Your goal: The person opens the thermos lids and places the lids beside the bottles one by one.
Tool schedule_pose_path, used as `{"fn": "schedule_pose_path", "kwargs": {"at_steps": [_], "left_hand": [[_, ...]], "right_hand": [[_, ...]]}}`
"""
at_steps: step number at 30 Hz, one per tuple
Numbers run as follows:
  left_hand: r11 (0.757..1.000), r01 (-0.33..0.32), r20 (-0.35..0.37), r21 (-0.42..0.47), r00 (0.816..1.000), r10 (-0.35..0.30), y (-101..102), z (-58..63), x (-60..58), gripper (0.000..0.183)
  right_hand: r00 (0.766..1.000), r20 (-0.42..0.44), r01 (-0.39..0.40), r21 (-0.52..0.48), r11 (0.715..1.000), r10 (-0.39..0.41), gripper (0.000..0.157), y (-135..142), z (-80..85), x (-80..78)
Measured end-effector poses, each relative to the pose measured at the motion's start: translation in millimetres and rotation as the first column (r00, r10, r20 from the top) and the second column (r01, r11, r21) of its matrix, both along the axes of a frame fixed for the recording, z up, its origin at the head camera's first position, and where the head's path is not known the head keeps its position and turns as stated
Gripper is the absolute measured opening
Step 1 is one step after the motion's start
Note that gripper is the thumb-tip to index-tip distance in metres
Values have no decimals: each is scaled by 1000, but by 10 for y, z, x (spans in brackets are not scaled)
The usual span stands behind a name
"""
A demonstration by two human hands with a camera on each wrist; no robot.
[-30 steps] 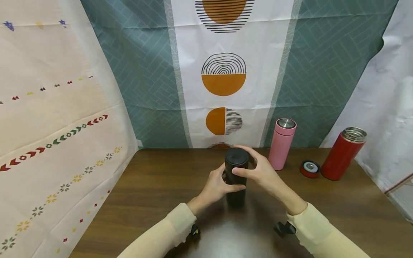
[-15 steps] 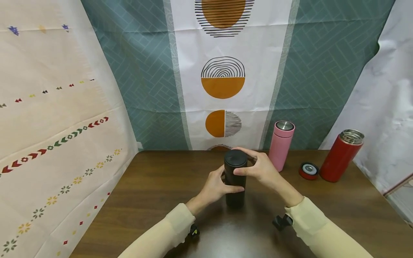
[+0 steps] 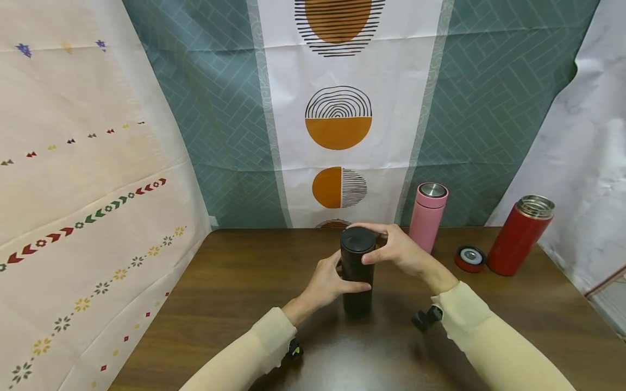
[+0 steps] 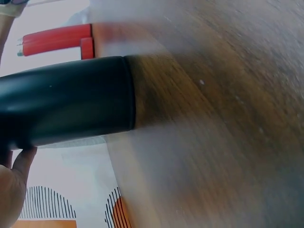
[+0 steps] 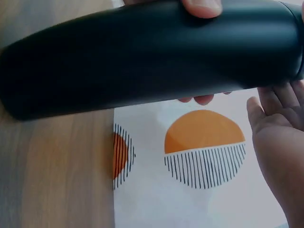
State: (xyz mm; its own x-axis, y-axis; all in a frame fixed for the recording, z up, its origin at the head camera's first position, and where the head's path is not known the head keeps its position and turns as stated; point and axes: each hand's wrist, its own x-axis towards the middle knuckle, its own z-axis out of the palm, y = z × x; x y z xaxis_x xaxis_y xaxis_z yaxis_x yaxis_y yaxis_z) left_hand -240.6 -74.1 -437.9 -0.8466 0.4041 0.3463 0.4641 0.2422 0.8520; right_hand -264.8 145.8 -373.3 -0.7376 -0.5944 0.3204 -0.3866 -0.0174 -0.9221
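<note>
Cloth backdrop, teal & white w/ orange half-circle prints, behind brown wood-grain table. Upright nr table centre: tall matte-black cylindrical flask. To its R: red cylindrical metal flask, silver neck open, & pink cylindrical flask w/ silver top. Person's L hand grips black flask's body; R hand grasps its top. Round red-and-black lid, inner side up, just beside red flask.

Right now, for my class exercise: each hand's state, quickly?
Left hand: closed, holding the black bottle lower down.
Right hand: closed, holding it near the top.
</note>
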Motion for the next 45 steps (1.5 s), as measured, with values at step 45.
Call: {"fn": "schedule_pose_path", "kwargs": {"at_steps": [45], "left_hand": [[1000, 12, -11, 29, 1000, -12, 20, -54, -10, 68]], "right_hand": [[929, -75, 368, 63, 928, -363, 69, -207, 102, 457]]}}
